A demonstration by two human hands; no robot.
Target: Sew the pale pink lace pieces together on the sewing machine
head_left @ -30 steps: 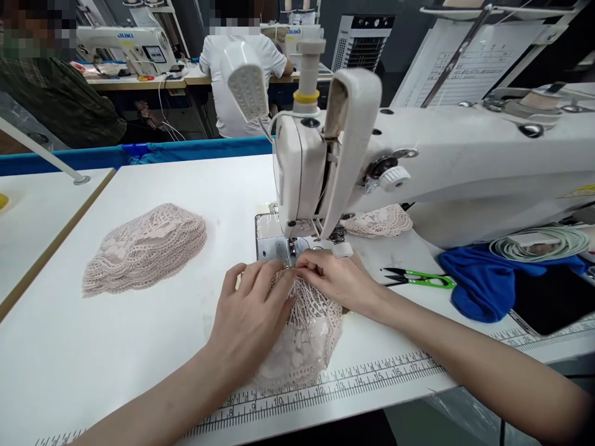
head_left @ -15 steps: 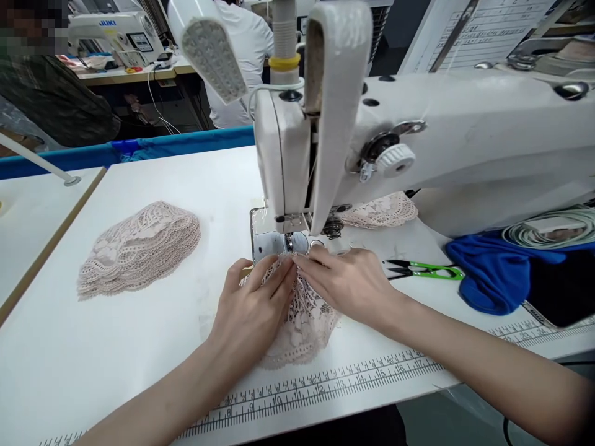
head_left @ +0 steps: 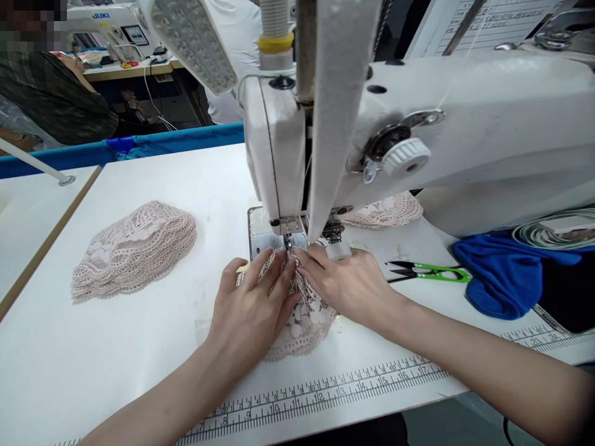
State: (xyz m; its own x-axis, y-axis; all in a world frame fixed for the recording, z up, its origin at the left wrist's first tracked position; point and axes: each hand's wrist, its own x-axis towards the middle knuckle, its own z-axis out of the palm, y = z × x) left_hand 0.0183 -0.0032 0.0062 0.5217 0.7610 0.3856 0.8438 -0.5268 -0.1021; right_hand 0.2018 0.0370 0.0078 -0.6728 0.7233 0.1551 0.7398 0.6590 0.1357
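A beige-pink lace piece [head_left: 309,322] lies gathered at the sewing machine's presser foot [head_left: 288,241], its scalloped edge spread toward me. My left hand [head_left: 253,303] presses and grips the lace from the left, fingertips close to the foot. From the right, my right hand [head_left: 346,282] pinches the gathered lace beside the foot, fingers closed together. The lace under both hands is partly hidden. Above them stands the white sewing machine head [head_left: 279,148].
A stack of lace pieces [head_left: 134,248] lies on the left of the white table. More lace [head_left: 385,210] rests behind the needle area. Green-handled thread snips [head_left: 441,272], blue cloth [head_left: 502,272] and a dark phone-like object [head_left: 567,297] lie right. A printed ruler [head_left: 320,399] follows the front edge.
The lace has moved slightly forward toward the presser foot, with both hands still on it. My left thumb now shows apart from the fingers. The camera view has come a little closer to the machine.
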